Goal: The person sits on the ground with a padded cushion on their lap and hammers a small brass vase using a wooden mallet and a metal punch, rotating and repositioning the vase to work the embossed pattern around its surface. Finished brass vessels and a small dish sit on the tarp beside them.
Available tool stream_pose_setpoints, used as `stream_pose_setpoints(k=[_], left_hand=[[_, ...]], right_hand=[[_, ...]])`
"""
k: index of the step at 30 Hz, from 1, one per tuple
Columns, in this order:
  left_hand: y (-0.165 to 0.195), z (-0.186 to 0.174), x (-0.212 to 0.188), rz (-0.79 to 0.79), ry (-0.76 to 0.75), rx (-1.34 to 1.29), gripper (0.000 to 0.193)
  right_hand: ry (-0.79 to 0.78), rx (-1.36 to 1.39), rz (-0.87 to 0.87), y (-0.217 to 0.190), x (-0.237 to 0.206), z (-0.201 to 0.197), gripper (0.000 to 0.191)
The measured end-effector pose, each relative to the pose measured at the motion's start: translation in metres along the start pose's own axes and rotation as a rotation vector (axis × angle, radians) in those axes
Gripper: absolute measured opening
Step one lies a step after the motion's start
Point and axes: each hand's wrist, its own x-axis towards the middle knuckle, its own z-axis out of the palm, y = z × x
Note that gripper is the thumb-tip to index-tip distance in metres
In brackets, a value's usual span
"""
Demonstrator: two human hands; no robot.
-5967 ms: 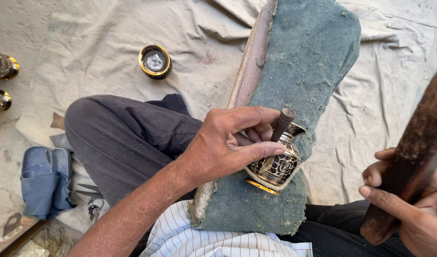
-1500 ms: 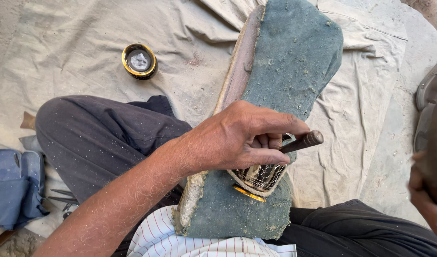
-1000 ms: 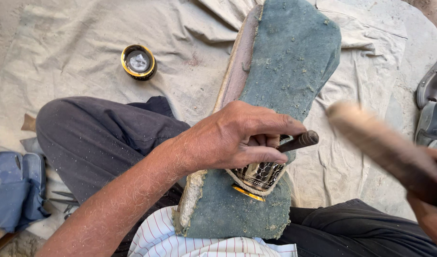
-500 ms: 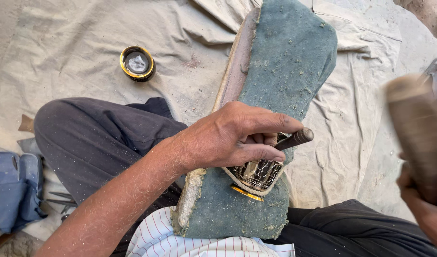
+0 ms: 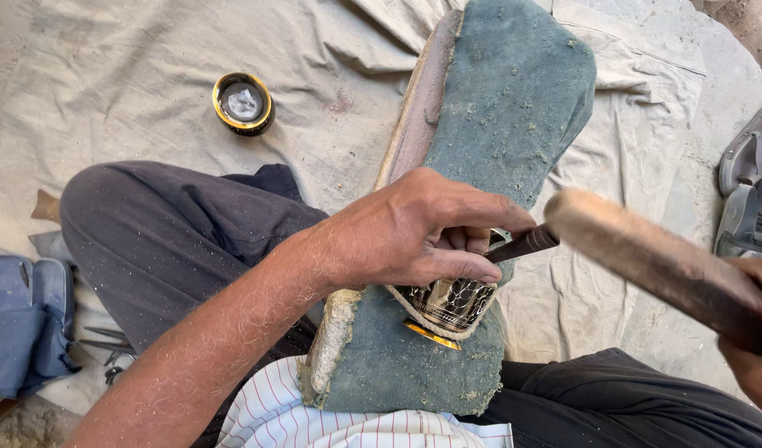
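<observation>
Gripping chisel over engraved cup – left hand | right hand clenching wooden mallet

My left hand pins a patterned metal cup and a dark punch against the green padded block; my right hand holds a wooden mallet touching the punch's end.

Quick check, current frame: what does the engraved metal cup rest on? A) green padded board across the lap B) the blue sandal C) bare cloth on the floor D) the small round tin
A: the engraved metal cup sits against the green padded board across the lap, pinned under the left hand, which also holds a dark punch; the round tin lies apart on the cloth.
</observation>
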Motion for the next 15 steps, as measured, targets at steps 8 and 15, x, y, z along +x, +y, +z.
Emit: stream_pose_setpoints(k=[8,15], left_hand=[[0.001,0.001,0.0,-0.049,-0.021,-0.021,0.051],[-0.001,0.002,-0.003,-0.052,-0.029,-0.027,0.05]], right_hand=[[0.044,-0.03,-0.089,0.005,-0.015,-0.01,0.039],[0.03,0.063,0.012,0.028,-0.013,0.005,0.037]])
